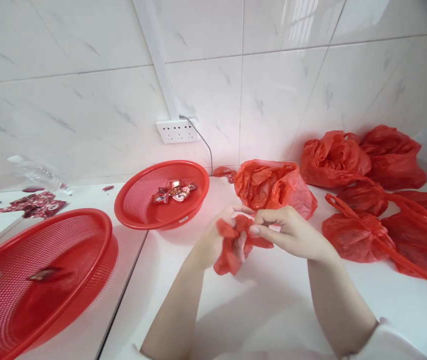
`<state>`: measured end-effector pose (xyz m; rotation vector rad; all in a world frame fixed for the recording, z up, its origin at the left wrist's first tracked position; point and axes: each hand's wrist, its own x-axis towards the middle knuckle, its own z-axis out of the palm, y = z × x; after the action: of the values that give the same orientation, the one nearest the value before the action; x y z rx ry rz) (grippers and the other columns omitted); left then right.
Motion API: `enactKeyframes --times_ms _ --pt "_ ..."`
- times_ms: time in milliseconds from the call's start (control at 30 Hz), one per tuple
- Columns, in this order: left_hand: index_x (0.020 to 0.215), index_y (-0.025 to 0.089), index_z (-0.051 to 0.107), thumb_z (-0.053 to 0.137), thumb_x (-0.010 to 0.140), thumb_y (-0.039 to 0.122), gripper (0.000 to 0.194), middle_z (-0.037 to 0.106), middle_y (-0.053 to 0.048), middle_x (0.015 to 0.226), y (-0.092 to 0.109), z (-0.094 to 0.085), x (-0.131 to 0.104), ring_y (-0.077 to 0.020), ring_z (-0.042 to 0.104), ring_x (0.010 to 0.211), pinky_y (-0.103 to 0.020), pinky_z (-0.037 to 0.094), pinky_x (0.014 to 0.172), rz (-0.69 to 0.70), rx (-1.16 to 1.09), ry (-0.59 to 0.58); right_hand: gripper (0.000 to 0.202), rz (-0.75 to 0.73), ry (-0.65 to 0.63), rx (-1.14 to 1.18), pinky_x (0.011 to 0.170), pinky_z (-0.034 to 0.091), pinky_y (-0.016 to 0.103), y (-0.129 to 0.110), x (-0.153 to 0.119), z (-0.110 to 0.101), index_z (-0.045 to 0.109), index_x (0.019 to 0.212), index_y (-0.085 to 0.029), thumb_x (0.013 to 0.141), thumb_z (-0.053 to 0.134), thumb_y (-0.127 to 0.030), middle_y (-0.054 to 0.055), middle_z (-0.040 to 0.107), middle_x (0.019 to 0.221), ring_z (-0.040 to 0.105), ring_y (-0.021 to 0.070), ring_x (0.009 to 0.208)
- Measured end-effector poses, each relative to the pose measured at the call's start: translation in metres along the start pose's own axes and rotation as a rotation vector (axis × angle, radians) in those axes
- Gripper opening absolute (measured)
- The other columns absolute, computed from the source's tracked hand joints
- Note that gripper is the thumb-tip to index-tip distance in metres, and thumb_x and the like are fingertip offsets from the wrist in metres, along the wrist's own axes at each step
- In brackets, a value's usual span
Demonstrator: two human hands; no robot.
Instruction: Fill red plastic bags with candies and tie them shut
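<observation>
A crumpled red plastic bag hangs between my two hands above the white table. My left hand is wrapped round its left side, with fingers partly behind the red film. On the other side, my right hand pinches the bag's upper edge between thumb and fingers. Just behind them stands a larger bunched red bag, open at the top. Whether the small bag holds anything is hidden by its folds.
A red mesh basket with several wrapped snacks stands behind left. A larger red basket is at the near left, beside snack packets. Several filled red bags crowd the right. A power socket is on the tiled wall.
</observation>
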<state>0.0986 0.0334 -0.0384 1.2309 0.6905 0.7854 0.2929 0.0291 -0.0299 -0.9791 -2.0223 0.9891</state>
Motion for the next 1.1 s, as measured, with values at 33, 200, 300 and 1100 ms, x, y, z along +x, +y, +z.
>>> enactKeyframes --times_ms 33,200,300,1100 --pt "0.117 0.021 0.055 0.054 0.083 0.044 0.041 0.062 0.001 0.066 0.0 0.001 -0.003 -0.0149 0.054 0.047 -0.025 0.042 0.048 0.025 0.218 0.024 0.034 0.004 0.061 -0.016 0.057 0.04 0.023 0.0 0.002 0.002 0.053 0.069 -0.018 0.094 0.051 -0.041 -0.002 0.056 0.062 0.05 0.0101 0.058" --pt "0.101 0.023 0.062 0.075 0.067 0.026 0.037 0.065 -0.004 0.088 0.001 0.003 -0.009 -0.0222 0.06 0.076 -0.032 0.046 0.069 0.356 0.992 0.297 0.022 -0.001 0.259 -0.01 0.069 0.046 0.027 0.004 0.013 0.013 0.057 0.086 -0.02 0.093 0.053 -0.04 0.001 0.061 0.083 0.057 0.0134 0.076" --pt "0.114 0.024 0.058 0.079 0.066 0.024 0.052 0.062 -0.009 0.109 -0.003 -0.002 -0.003 -0.0265 0.058 0.099 -0.037 0.046 0.087 0.595 0.96 0.314 0.021 0.013 0.261 0.08 0.081 0.051 0.032 0.008 0.016 0.016 0.058 0.101 -0.022 0.093 0.054 -0.041 0.005 0.064 0.104 0.061 0.0172 0.093" --pt "0.065 0.018 0.054 0.068 0.08 0.037 0.028 0.063 -0.003 0.077 -0.001 -0.016 0.006 -0.0187 0.06 0.085 -0.032 0.047 0.081 0.418 0.128 0.265 0.042 0.08 0.325 0.503 0.04 0.027 0.02 0.026 0.02 0.003 0.05 0.061 -0.018 0.086 0.061 -0.05 -0.008 0.036 0.043 0.031 0.0049 0.039"
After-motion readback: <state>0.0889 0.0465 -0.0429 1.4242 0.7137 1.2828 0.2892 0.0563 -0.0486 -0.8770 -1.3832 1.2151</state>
